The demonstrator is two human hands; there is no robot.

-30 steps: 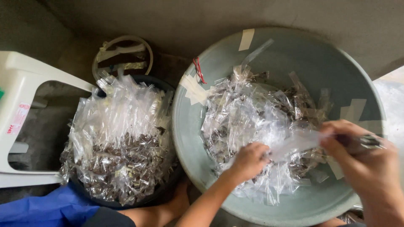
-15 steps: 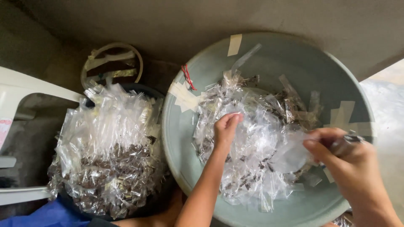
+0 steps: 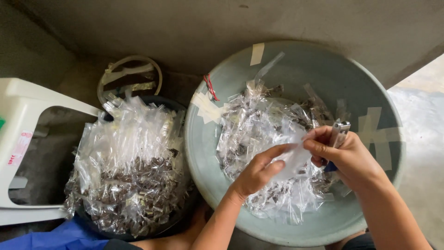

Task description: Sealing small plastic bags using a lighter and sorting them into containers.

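Fingers (image 3: 282, 150) of the left hand (image 3: 256, 173) and right hand (image 3: 344, 157) are pinched on one small clear bag (image 3: 296, 155), held over the right-hand grey basin (image 3: 296, 69). A small metal tool (image 3: 340, 132) is also gripped in the right hand. The bag's mouth is best kept taut and clear of the pile of bags (image 3: 259, 125) below.
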